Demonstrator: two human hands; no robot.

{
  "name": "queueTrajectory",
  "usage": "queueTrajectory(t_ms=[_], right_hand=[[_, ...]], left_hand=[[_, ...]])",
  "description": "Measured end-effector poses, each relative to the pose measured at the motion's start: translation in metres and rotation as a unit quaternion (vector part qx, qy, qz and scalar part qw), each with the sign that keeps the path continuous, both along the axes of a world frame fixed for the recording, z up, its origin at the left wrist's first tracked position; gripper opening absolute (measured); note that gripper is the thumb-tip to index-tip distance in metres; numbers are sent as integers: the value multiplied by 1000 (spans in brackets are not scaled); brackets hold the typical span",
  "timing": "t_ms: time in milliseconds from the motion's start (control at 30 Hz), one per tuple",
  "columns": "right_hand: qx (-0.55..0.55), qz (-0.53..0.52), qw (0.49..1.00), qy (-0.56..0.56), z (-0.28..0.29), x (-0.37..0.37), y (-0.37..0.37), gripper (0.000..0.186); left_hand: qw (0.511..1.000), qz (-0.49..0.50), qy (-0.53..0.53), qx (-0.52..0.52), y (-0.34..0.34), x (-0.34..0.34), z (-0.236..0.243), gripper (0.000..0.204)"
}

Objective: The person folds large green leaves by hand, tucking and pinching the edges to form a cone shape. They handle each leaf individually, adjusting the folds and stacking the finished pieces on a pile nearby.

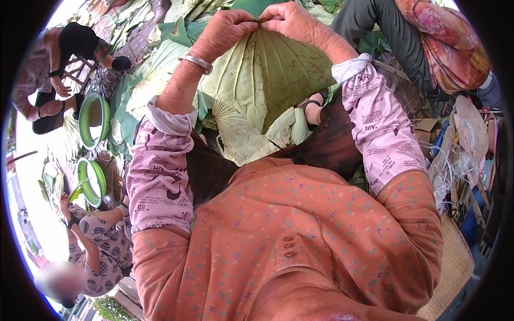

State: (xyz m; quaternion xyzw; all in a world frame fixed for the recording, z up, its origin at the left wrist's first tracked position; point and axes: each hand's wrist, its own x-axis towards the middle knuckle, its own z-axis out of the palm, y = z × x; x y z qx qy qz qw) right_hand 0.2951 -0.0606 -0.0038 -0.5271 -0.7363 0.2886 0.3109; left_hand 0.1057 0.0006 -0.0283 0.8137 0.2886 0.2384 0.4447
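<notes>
A large pale-green lotus leaf (292, 67) hangs in front of me, its ribs fanning down from the top edge. My left hand (226, 33) pinches that edge between thumb and fingers. Close beside it, my right hand (293, 25) pinches the same spot, the two thumbs almost meeting. The leaf has brown stains on its right side. Below it, over my lap, lies another dry, yellowish lotus leaf (238, 138) with torn edges. The leaf's far side is hidden from me.
More lotus leaves (170, 61) cover the ground ahead and to the left. Two green round tubs (84, 140) stand on the left, near two seated people. Another person's grey trouser leg (393, 40) is at the upper right. Bags and clutter (468, 134) lie on the right, by a woven mat (451, 262).
</notes>
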Motion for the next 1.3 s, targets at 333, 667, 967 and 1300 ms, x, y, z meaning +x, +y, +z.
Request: queueTrajectory(t_ms=[333, 667, 967, 1300], right_hand=[[3, 29, 999, -26, 4, -3, 1, 19], [128, 25, 990, -49, -1, -8, 1, 16], [197, -136, 961, -138, -10, -28, 1, 15], [76, -30, 996, -25, -5, -12, 7, 17]], left_hand=[[999, 6, 33, 18, -3, -3, 3, 18], [997, 42, 23, 53, -5, -1, 3, 16], [969, 158, 61, 178, -12, 5, -3, 20], [995, 82, 23, 52, -2, 0, 0, 18]])
